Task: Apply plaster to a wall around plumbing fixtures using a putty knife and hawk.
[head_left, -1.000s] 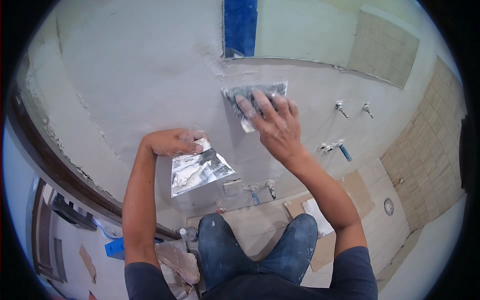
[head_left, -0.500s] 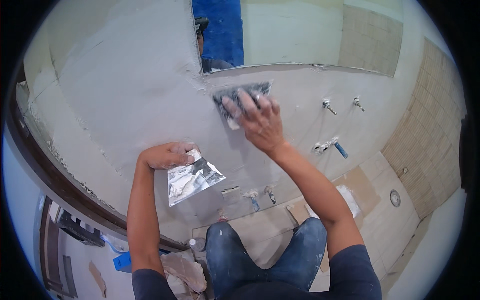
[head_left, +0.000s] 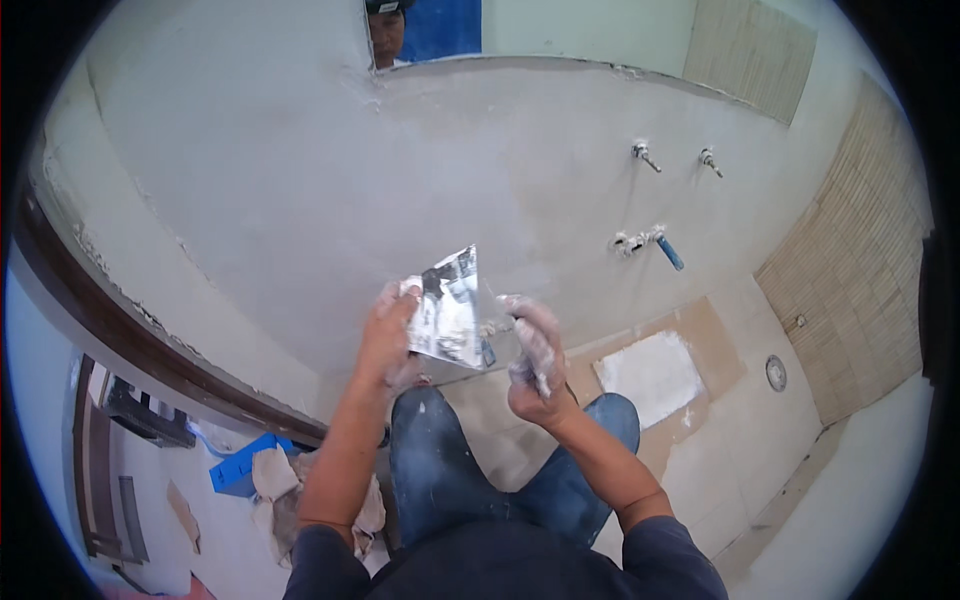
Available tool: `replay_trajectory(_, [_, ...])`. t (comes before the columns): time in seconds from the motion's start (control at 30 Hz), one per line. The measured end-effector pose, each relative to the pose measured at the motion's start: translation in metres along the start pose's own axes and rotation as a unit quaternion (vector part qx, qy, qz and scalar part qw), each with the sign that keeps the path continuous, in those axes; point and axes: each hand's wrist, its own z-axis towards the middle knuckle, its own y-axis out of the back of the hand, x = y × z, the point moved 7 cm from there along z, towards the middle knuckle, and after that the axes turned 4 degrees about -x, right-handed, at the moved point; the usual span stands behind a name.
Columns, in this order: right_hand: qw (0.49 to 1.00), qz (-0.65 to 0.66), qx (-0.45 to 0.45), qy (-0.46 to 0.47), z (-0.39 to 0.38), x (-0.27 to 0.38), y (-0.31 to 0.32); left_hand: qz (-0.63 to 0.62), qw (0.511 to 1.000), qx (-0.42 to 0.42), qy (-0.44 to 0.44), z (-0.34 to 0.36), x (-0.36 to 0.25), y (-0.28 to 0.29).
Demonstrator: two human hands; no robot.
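Observation:
My left hand [head_left: 391, 335] is closed on the narrow end of a wide metal putty knife [head_left: 447, 310]. White compound smears its shiny blade, which is tilted upward in front of the wall. To the right, my right hand [head_left: 538, 350] is curled and coated with white paste. It grips a second putty knife, turned nearly edge-on, so its blade barely shows. Both hands are held above my knees, apart from the grey-white plastered wall [head_left: 270, 200].
Tap stubs [head_left: 645, 157] and a blue-ended pipe [head_left: 670, 252] stick out of the wall, below a mirror [head_left: 590, 35]. On the floor are cardboard [head_left: 715, 340] bearing a white sheet or patch, a round drain [head_left: 776, 374], a blue box [head_left: 240, 468] and crumpled bags [head_left: 285, 500].
My right hand has come down off the wall beneath the mirror, toward my left hand. My left hand has moved right and turned its putty knife upward. The view has tilted lower.

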Motion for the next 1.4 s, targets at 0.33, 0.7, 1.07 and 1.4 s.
replay_trajectory(0.33, [0.952,-0.172,0.251,0.031,-0.02,-0.025,0.069,-0.008,0.999,-0.034,0.042,-0.025,0.028,-0.017])
replay_trajectory(0.7, [0.849,-0.235,0.46,0.109,0.018,0.025,0.055,0.268,0.932,0.218,0.113,0.007,0.036,-0.048])
replay_trajectory(1.07, [0.84,-0.174,0.514,0.014,-0.016,-0.002,0.028,0.236,0.959,0.141,0.068,0.027,-0.013,0.008])
replay_trajectory(1.4, [0.989,-0.087,0.03,-0.115,0.108,-0.027,0.012,0.365,0.883,0.277,0.099,0.056,-0.129,0.107])
